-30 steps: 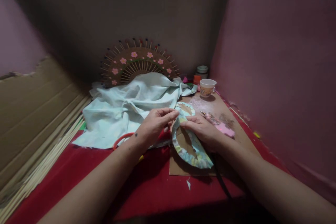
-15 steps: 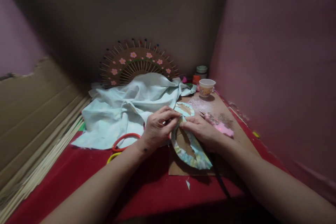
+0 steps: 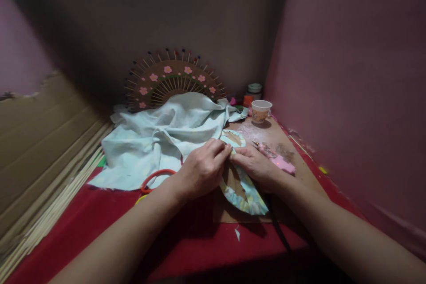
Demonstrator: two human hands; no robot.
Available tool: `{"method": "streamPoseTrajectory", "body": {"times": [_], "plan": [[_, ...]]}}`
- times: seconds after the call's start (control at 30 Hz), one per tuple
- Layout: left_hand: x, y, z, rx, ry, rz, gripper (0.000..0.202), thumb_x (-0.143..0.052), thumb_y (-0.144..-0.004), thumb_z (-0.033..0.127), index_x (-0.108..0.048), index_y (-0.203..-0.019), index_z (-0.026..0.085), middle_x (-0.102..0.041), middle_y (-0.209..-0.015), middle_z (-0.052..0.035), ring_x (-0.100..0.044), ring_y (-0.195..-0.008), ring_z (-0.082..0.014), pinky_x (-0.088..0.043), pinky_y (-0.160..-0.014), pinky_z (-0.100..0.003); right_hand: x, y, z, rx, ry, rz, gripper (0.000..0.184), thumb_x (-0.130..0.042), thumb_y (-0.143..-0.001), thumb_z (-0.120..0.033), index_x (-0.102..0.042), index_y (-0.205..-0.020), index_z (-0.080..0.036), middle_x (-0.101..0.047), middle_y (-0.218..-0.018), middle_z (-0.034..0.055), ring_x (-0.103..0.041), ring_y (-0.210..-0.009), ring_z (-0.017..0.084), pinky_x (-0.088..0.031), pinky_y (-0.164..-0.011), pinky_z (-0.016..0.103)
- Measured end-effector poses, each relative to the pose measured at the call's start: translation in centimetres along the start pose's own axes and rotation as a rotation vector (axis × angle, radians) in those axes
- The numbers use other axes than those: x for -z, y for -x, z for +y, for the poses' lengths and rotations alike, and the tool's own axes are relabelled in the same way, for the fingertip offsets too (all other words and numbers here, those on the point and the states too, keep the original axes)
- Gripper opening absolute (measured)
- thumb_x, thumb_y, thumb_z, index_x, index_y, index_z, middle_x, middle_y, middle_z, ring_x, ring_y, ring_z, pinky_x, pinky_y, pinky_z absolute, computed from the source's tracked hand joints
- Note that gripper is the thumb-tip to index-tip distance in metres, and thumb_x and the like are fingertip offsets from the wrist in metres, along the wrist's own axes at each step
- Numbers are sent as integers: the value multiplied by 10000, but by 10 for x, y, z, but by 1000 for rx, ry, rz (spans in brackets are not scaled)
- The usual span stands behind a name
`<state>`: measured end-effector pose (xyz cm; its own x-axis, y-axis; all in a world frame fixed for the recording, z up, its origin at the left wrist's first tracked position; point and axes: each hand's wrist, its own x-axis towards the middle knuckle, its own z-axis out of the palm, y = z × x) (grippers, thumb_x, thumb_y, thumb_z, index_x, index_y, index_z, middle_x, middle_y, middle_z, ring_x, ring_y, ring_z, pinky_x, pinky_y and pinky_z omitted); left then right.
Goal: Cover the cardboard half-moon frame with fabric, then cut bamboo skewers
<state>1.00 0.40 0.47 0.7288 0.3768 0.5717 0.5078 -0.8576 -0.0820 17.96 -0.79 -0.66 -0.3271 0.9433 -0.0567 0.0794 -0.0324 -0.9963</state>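
Observation:
A curved cardboard piece edged with pale green patterned fabric (image 3: 244, 193) lies on a cardboard sheet (image 3: 286, 140) on the red cloth. My left hand (image 3: 203, 168) has its fingers curled and pinches the fabric edge at the piece's upper end. My right hand (image 3: 256, 164) rests on the piece from the right, fingers pressed together on the same edge, fingertips touching the left hand's.
A crumpled pale green cloth (image 3: 159, 135) lies behind my hands, a flowered stick fan (image 3: 173, 77) stands against the wall. A pink glue gun (image 3: 278, 159), a paper cup (image 3: 260, 111), small jars (image 3: 254, 91), orange scissor handles (image 3: 155, 177) and bamboo sticks (image 3: 56, 206) lie around.
My left hand has moved right and down onto the fabric edge, its fingers curling tighter. The right hand has stayed on the piece.

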Motion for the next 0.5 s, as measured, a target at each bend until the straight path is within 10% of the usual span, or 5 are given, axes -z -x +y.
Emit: {"method": "streamPoseTrajectory", "body": {"times": [0.23,0.5], "plan": [[4,-1,4,96,227,45,274,-400,-828,85,-588,-1025,114,-579,-897,-121,-527,-812,-194,-472,-716,-335,1,0,1,-6,-15,25,235,-576,-750,-383,-587,-694,-155,-562,-574,-8,-496,-534,115,-329,-469,213],[6,-5,-6,866,1093,251,130,-589,-788,266,-624,-835,149,-511,-615,27,-408,-494,-62,-323,-449,-180,2,0,4,-31,-49,-36,230,-540,-801,-376,-608,-760,-160,-619,-656,17,-521,-520,103,-348,-477,213]]}}
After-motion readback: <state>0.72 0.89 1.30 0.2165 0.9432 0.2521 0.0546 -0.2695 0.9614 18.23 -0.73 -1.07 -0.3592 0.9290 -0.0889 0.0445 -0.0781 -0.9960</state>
